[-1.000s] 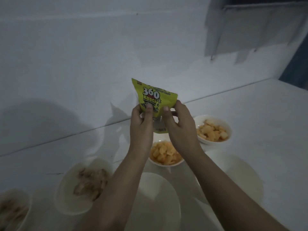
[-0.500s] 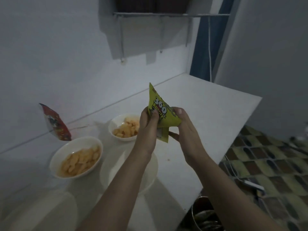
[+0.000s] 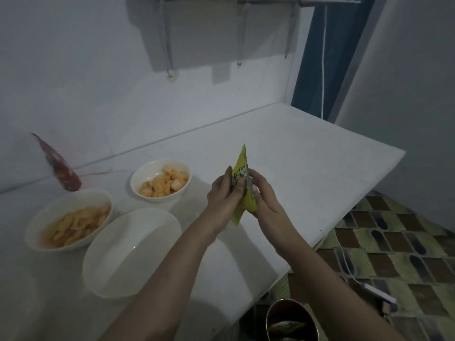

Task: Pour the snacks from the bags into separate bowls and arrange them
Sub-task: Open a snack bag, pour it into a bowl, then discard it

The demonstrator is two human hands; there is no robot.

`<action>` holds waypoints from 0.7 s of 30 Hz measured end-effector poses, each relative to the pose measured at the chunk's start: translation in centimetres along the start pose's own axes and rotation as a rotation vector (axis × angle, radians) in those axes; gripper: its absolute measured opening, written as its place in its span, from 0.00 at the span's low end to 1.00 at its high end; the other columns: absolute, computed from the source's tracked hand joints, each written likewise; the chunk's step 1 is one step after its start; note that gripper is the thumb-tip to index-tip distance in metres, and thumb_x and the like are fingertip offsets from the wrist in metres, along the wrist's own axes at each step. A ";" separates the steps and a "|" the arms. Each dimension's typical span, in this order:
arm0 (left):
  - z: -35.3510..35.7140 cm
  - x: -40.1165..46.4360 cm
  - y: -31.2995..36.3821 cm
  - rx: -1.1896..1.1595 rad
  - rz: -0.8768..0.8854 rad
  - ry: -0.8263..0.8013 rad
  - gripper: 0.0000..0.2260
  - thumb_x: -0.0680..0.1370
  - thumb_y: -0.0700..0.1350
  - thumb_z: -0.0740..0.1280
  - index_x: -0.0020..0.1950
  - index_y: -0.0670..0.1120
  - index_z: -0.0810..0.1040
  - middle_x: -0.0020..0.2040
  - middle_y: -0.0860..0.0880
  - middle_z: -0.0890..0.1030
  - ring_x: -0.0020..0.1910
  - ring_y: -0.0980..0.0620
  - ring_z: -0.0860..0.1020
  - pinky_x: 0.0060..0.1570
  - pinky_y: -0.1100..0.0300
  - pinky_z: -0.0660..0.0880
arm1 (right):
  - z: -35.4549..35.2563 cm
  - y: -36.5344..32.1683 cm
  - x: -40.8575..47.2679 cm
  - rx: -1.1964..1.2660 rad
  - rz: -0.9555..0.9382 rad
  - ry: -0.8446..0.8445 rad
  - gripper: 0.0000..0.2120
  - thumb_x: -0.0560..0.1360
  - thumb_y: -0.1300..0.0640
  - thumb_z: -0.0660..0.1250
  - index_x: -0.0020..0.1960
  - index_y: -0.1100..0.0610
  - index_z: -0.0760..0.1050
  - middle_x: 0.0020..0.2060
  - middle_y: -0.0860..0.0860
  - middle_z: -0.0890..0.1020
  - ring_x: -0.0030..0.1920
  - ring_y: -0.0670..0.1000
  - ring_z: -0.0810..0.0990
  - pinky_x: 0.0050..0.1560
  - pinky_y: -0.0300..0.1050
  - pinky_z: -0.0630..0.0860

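A small yellow-green snack bag [image 3: 242, 166] stands edge-on above the white table [image 3: 307, 168]. My left hand [image 3: 222, 195] pinches its left side and my right hand [image 3: 261, 195] pinches its right side, thumbs near the middle. An empty white bowl [image 3: 128, 252] lies left of my left forearm. Behind it a white bowl [image 3: 157, 173] holds pale orange puffed pieces, and another white bowl [image 3: 66, 222] at the left holds orange strip snacks.
A red snack bag [image 3: 59, 166] leans against the wall at the back left. The table's right edge drops to a patterned tile floor [image 3: 394, 242] with a white cable. A metal pot [image 3: 290, 321] sits below the table's front corner.
The view has swung right across the table. The yellow bag has turned from facing me to edge-on, still held between both hands, and now sits over the table to the right of the bowls.
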State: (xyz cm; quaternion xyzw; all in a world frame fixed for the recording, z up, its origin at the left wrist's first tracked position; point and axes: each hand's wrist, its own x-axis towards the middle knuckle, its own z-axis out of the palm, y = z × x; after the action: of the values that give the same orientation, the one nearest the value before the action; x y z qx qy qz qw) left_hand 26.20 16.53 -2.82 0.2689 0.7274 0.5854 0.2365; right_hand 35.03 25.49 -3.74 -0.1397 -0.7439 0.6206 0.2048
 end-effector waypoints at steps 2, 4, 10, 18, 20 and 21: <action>-0.1 -0.1 -0.7 0.050 -0.064 0.087 0.26 0.79 0.61 0.60 0.76 0.61 0.60 0.71 0.51 0.61 0.72 0.54 0.62 0.67 0.62 0.62 | 0.0 0.6 0.1 -0.034 -0.019 -0.024 0.15 0.83 0.45 0.51 0.69 0.37 0.64 0.67 0.39 0.69 0.69 0.35 0.65 0.73 0.43 0.65; -0.1 -0.6 -0.9 0.082 -0.012 0.158 0.23 0.78 0.60 0.63 0.72 0.62 0.64 0.66 0.50 0.63 0.70 0.55 0.63 0.67 0.60 0.65 | 0.1 1.1 0.2 -0.061 -0.051 -0.043 0.16 0.84 0.48 0.51 0.71 0.41 0.65 0.65 0.39 0.70 0.68 0.34 0.65 0.71 0.38 0.64; -0.8 -0.8 0.1 -0.093 0.138 0.174 0.02 0.81 0.45 0.63 0.49 0.49 0.73 0.45 0.51 0.74 0.41 0.63 0.74 0.43 0.67 0.69 | 0.5 1.9 1.3 -0.132 -0.169 -0.061 0.18 0.85 0.53 0.52 0.73 0.46 0.67 0.65 0.44 0.71 0.68 0.39 0.67 0.69 0.37 0.65; -1.5 -0.3 0.4 -0.067 0.086 0.164 0.10 0.80 0.50 0.64 0.47 0.43 0.75 0.47 0.46 0.74 0.42 0.60 0.73 0.42 0.68 0.69 | 0.9 2.0 1.9 -0.150 -0.212 -0.073 0.18 0.82 0.50 0.53 0.70 0.44 0.69 0.64 0.45 0.72 0.68 0.45 0.68 0.70 0.48 0.68; -1.7 -0.6 0.6 -0.061 0.061 0.150 0.09 0.81 0.50 0.62 0.47 0.45 0.75 0.49 0.45 0.74 0.43 0.60 0.74 0.43 0.69 0.69 | 1.0 2.1 1.9 -0.155 -0.216 -0.068 0.18 0.82 0.49 0.52 0.70 0.40 0.67 0.64 0.44 0.72 0.68 0.44 0.68 0.70 0.46 0.67; -1.8 -0.7 0.7 -0.043 0.057 0.139 0.10 0.82 0.49 0.61 0.47 0.45 0.75 0.50 0.43 0.73 0.43 0.59 0.73 0.44 0.68 0.69 | 1.1 2.1 1.9 -0.161 -0.216 -0.066 0.17 0.82 0.48 0.51 0.69 0.38 0.66 0.64 0.43 0.71 0.68 0.44 0.68 0.70 0.45 0.67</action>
State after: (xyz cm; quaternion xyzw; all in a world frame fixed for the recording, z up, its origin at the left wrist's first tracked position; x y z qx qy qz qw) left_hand 25.65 14.86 -1.73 0.2430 0.7213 0.6247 0.1746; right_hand 32.72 25.83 -5.69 -0.0542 -0.8084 0.5374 0.2339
